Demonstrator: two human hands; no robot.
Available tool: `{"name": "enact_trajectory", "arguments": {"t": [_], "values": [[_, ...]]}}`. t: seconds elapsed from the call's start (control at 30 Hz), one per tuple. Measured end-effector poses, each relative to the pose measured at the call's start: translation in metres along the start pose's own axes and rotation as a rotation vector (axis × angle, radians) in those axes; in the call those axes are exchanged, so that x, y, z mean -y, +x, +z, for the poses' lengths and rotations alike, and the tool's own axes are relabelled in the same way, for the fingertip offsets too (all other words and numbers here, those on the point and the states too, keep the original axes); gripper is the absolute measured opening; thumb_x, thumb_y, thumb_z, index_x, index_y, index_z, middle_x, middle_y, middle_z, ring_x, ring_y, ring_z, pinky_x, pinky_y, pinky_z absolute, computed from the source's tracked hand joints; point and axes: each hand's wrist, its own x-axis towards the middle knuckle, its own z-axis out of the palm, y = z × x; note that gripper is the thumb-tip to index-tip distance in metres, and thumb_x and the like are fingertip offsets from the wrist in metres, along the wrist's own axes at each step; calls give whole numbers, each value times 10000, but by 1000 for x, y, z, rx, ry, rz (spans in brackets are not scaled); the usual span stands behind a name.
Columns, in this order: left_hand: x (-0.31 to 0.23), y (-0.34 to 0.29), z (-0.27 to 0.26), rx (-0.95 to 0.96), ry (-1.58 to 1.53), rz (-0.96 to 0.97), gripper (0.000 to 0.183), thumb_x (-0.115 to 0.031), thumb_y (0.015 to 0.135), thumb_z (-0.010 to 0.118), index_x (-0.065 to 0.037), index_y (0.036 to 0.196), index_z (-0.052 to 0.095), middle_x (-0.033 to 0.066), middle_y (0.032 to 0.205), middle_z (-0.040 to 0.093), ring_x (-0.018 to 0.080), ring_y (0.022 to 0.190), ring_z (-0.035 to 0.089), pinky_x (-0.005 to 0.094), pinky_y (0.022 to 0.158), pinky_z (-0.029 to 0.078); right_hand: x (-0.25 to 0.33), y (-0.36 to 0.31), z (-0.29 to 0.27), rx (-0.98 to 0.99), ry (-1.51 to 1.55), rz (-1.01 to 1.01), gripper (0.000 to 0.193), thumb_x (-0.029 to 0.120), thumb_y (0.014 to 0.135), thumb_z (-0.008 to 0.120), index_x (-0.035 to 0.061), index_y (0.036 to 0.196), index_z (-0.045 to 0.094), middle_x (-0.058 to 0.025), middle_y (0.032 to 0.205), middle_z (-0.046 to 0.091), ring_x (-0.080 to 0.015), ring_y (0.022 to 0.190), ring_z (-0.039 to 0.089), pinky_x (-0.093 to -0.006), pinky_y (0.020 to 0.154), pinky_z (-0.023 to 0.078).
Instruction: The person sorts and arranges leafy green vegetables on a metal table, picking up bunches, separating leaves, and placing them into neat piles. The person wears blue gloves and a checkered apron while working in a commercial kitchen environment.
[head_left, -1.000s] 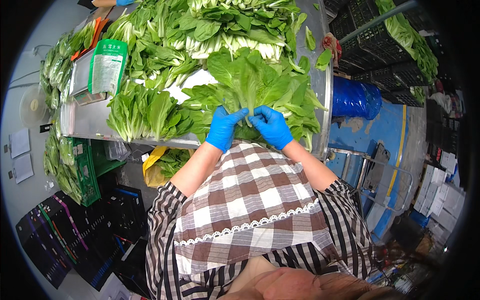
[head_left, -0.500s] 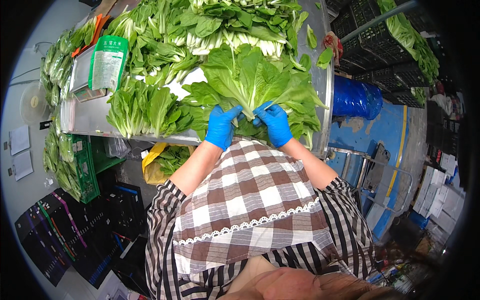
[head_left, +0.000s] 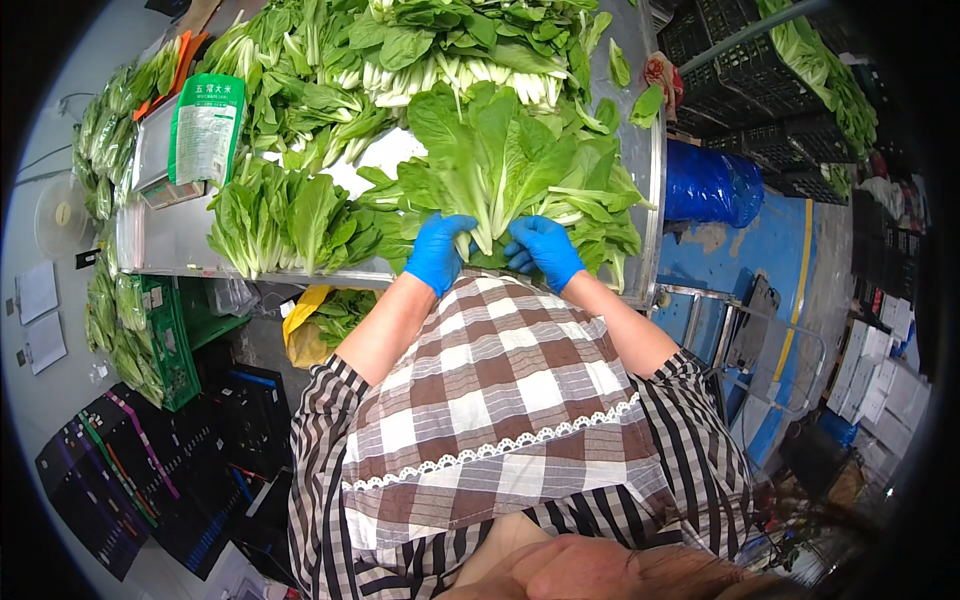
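My left hand (head_left: 437, 252), in a blue glove, is closed round the pale lower stalk of a leafy green vegetable (head_left: 470, 180) at the near edge of the table. The broad leaves fan out away from me. Beside its base my right hand (head_left: 545, 250), gloved the same way, has its fingers curled in against the stalk of a neighbouring leaf (head_left: 535, 165). Its fingertips are partly hidden. More loose greens (head_left: 605, 215) lie under and to the right of the right hand. Left of my left hand lies a row of greens (head_left: 285, 220) with pale stems toward me.
A large heap of greens (head_left: 440, 40) covers the far side of the metal table (head_left: 180, 235). A green and white packet (head_left: 208, 130) leans on a box at left. Black crates (head_left: 770, 140) and a blue plastic-wrapped bundle (head_left: 712, 185) stand at right. A yellow bag (head_left: 305, 330) is below the table.
My hands have drawn slightly apart at the stalk bases. Two pale stalk ends now show between them, where the leaves were bunched together before. The view has shifted slightly.
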Motion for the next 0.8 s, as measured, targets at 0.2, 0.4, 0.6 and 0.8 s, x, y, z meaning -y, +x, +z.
{"name": "enact_trajectory", "arguments": {"t": [0.2,0.4,0.6,0.8], "values": [[-3,-6,14,41,58,-3,326,-14,807,566,46,1127,546,158,986,644,259,839,652,352,754,548,0,4,2,-50,-63,-130,223,177,866,680,26,981,563,-47,702,624,-108,552,561,-243,534,470],[-10,-18,30,133,-155,101,381,6,839,581,25,1211,503,134,1095,621,234,941,628,338,780,530,-4,5,8,-200,-219,-547,253,138,779,742,29,943,583,-24,753,592,-104,641,543,-250,602,462],[-8,-12,30,65,-80,152,457,27,830,634,-13,1262,490,123,1161,612,232,1019,619,339,860,517,4,-5,18,-104,-432,-621,222,150,770,733,9,876,597,-74,777,597,-135,627,568,-267,606,485],[-6,-10,24,42,-13,110,447,11,843,632,-25,1266,490,115,1149,614,236,1011,622,345,854,519,10,-8,24,-138,-506,-675,269,193,757,756,30,842,559,-93,794,551,-172,639,590,-305,595,488]]}}
